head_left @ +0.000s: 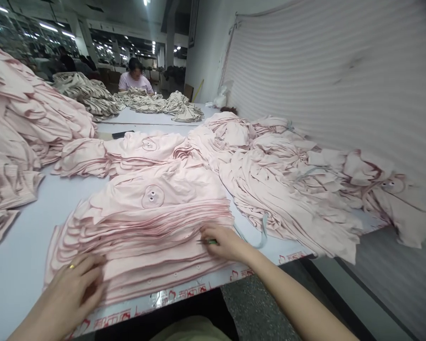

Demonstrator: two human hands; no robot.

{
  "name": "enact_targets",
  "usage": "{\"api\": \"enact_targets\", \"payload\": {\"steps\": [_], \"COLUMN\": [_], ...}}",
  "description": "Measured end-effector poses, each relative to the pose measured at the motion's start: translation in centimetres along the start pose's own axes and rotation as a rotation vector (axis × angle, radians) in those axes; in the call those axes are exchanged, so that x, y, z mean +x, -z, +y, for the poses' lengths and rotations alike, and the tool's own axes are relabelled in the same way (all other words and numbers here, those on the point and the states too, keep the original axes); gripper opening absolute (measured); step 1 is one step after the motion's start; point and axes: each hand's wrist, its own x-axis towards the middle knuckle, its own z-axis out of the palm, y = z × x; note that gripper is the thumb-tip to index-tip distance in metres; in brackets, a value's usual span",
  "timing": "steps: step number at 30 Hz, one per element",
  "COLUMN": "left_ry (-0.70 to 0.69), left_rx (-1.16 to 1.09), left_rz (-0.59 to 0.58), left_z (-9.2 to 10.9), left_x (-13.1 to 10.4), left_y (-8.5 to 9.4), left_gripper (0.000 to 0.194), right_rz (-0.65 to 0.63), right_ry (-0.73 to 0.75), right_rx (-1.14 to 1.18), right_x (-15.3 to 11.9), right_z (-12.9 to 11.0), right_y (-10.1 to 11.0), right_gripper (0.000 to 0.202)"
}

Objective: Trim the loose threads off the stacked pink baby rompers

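Note:
A layered stack of pale pink garments (156, 237) lies in front of me, edges fanned toward the table's near side. Its top piece bears a round face patch (153, 196) with two eyes. My left hand (69, 291), a gold ring on one finger, rests at the stack's left front corner, fingers bent and apart, holding nothing I can see. On the right part of the stack, my right hand (222, 242) is closed around small green-handled thread snips (210, 241). Their dark pointed tip faces left over the cloth; the rest is hidden by my fingers.
More pink garments are heaped at left (31, 109) and right (270, 175), some hanging over the table edge. A pale blue strip (263, 232) lies beside the stack. A dark flat object (123, 134) sits behind. Across the table (142, 118), a person (135, 80) is behind greyish garments (145, 102).

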Motion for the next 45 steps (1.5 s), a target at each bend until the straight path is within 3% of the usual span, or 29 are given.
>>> {"api": "enact_targets", "payload": {"steps": [6,8,13,17,22,26,31,36,42,45], "left_ry": [0.059,0.021,-0.086,-0.1,-0.136,-0.099,0.032,0.01,0.019,0.017], "left_rx": [0.226,0.29,0.305,0.223,0.116,-0.032,-0.067,0.02,0.081,0.122], "left_rz": [0.1,0.11,0.218,0.227,0.135,0.066,0.049,0.086,-0.003,-0.002], "left_z": [0.6,0.6,0.1,-0.9,-1.8,-0.9,-0.8,-1.9,-0.3,-0.3], "left_x": [4.3,5.2,5.0,4.3,2.5,1.5,3.2,5.5,5.0,4.8], "left_y": [-1.8,-2.2,-2.5,-2.9,-3.4,-3.1,-2.6,-2.9,-2.5,-2.8], "left_gripper": [0.027,0.025,0.025,0.024,0.021,0.024,0.026,0.029,0.042,0.031], "right_rz": [0.142,0.168,0.169,0.138,0.157,0.234,0.187,0.204,0.161,0.162], "right_ry": [-0.125,-0.153,-0.177,-0.158,-0.122,-0.16,-0.216,-0.26,-0.237,-0.247], "right_rx": [-0.134,-0.184,-0.25,-0.248,-0.187,-0.211,-0.245,-0.327,-0.335,-0.339], "right_x": [1.8,1.8,0.7,-0.3,-1.1,-1.1,-0.9,-0.3,1.7,2.3], "right_z": [1.3,1.2,0.8,0.9,1.2,1.4,1.5,1.1,1.4,2.0], "right_y": [-0.7,-1.1,-1.3,-1.2,-1.1,-0.8,-0.7,-0.6,-0.6,-0.4], "right_gripper": [0.032,0.029,0.026,0.033,0.033,0.036,0.025,0.04,0.017,0.012]}}
